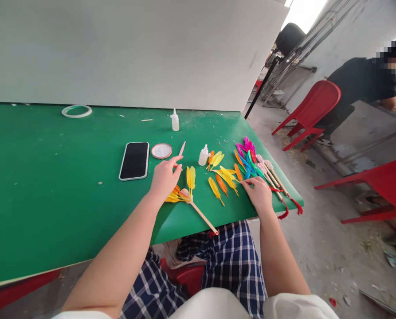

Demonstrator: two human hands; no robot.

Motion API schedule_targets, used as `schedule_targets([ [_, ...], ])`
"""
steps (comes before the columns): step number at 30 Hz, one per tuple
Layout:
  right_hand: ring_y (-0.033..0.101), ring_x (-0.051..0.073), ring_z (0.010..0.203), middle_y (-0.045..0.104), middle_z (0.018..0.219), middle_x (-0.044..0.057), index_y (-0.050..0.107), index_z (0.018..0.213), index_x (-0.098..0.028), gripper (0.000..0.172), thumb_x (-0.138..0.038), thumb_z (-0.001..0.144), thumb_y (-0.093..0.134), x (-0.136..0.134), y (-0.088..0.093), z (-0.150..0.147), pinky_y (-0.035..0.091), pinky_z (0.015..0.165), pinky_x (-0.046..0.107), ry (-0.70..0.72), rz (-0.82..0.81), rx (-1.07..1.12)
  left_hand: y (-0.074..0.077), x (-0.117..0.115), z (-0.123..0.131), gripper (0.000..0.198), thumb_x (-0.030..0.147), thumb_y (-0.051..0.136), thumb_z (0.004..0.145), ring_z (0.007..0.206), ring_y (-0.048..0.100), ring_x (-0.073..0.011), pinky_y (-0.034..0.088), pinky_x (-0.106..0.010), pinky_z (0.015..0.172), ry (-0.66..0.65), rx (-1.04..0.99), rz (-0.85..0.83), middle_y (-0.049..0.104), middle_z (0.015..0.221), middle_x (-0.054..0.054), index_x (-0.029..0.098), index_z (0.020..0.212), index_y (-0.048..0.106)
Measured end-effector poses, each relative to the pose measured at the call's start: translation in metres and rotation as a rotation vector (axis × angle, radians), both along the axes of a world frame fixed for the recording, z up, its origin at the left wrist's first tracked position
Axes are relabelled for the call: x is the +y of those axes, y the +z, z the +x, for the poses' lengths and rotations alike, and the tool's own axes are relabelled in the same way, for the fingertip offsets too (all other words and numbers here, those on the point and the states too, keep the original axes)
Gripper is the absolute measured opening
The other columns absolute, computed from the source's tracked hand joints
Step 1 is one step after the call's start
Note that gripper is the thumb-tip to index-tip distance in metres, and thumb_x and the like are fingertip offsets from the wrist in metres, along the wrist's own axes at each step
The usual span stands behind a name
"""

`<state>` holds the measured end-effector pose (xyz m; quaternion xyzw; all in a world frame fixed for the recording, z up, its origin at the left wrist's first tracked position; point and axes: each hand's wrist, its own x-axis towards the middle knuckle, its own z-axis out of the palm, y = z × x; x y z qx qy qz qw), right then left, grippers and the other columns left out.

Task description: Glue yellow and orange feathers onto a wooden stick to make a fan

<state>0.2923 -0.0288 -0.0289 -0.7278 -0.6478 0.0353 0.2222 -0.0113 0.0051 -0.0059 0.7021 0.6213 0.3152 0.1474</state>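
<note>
My left hand (164, 177) pinches a thin pink stick (182, 149) between thumb and forefinger, just above a half-made feather fan (187, 193) of yellow and orange feathers on a wooden handle. My right hand (259, 191) lies on the green table (51, 186) with its fingertips on loose yellow and orange feathers (222, 179). A pile of pink, blue and green feathers (246, 155) and several finished sticks with red tassels (276, 181) lie beside that hand.
A black phone (135, 160), a round lid of white stuff (161, 150), two small glue bottles (203, 155) and a tape ring (76, 111) are on the table. A white board stands behind it. Red chairs (312, 110) and a seated person (364, 88) are to the right.
</note>
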Motion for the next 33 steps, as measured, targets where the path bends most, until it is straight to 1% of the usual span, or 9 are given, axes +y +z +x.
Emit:
schedule_targets([
  [2,0.056,0.017,0.072,0.062,0.078,0.004,0.067,0.073,-0.021,0.034,-0.049,0.078,0.047,0.004,0.002,0.001,0.038,0.062,0.028,0.007,0.013,0.043,0.000,0.000,0.000,0.034,0.026,0.041,0.084,0.078,0.056,-0.0190,0.042,-0.030,0.073,0.000,-0.001,-0.004,0.066,0.081,-0.003,0.021,0.114,0.055],
  [5,0.055,0.018,0.071,0.062,0.077,0.004,0.068,0.079,-0.021,0.034,-0.047,0.078,0.046,0.016,0.003,0.007,0.038,0.062,0.029,-0.065,0.069,0.051,0.000,0.000,0.000,0.034,0.026,0.041,0.083,0.078,0.056,-0.0190,0.043,-0.030,0.074,0.005,-0.001,-0.007,0.066,0.081,-0.003,0.021,0.114,0.055],
  [8,0.056,0.020,0.077,0.063,0.083,0.006,0.068,0.086,-0.021,0.032,-0.043,0.078,0.046,0.031,0.005,0.012,0.038,0.062,0.030,-0.110,0.066,0.001,0.000,0.000,0.000,0.034,0.026,0.042,0.083,0.077,0.056,-0.0188,0.043,-0.030,0.074,0.006,-0.007,-0.004,0.067,0.080,-0.003,0.021,0.114,0.055],
  [11,0.055,0.022,0.083,0.063,0.087,0.006,0.068,0.088,-0.022,0.030,-0.041,0.077,0.048,0.043,0.009,0.010,0.038,0.064,0.030,-0.109,0.060,-0.041,0.000,0.000,-0.001,0.033,0.026,0.041,0.083,0.078,0.056,-0.0186,0.043,-0.030,0.073,0.002,-0.013,0.003,0.067,0.080,-0.003,0.021,0.113,0.056],
  [14,0.056,0.020,0.080,0.064,0.085,0.005,0.067,0.087,-0.022,0.029,-0.041,0.078,0.048,0.052,0.017,-0.006,0.038,0.064,0.029,-0.053,0.075,-0.039,-0.001,0.000,-0.001,0.033,0.025,0.041,0.083,0.078,0.055,-0.0187,0.043,-0.030,0.073,0.004,-0.008,0.005,0.066,0.080,-0.003,0.021,0.113,0.056],
  [19,0.056,0.017,0.068,0.065,0.072,0.002,0.063,0.071,-0.023,0.028,-0.046,0.077,0.048,0.069,0.030,-0.059,0.034,0.055,0.026,0.113,-0.144,-0.076,-0.002,0.000,-0.001,0.034,0.025,0.041,0.083,0.077,0.055,-0.0189,0.043,-0.030,0.073,0.005,0.006,0.005,0.066,0.080,-0.004,0.021,0.114,0.056],
  [23,0.058,0.019,0.071,0.065,0.078,0.005,0.060,0.071,-0.022,0.035,-0.055,0.074,0.049,0.079,0.028,-0.094,0.036,0.056,0.027,0.160,-0.236,-0.138,-0.001,0.000,-0.001,0.034,0.025,0.042,0.083,0.076,0.055,-0.0186,0.043,-0.031,0.073,0.010,0.005,0.010,0.066,0.081,-0.004,0.021,0.114,0.056],
  [28,0.060,0.023,0.079,0.065,0.084,0.007,0.059,0.078,-0.022,0.026,-0.047,0.073,0.052,0.084,0.020,-0.106,0.040,0.059,0.030,0.176,-0.367,-0.133,-0.002,0.000,-0.002,0.034,0.025,0.042,0.083,0.076,0.055,-0.0183,0.043,-0.030,0.073,0.013,0.009,0.013,0.066,0.083,-0.004,0.021,0.114,0.056],
  [33,0.061,0.024,0.074,0.065,0.079,0.007,0.058,0.069,-0.021,0.018,-0.035,0.074,0.048,0.085,0.018,-0.104,0.040,0.056,0.030,0.154,-0.407,-0.117,-0.003,0.000,-0.002,0.033,0.024,0.042,0.083,0.077,0.056,-0.0185,0.043,-0.030,0.072,0.009,0.011,0.021,0.066,0.082,-0.004,0.022,0.114,0.056],
])
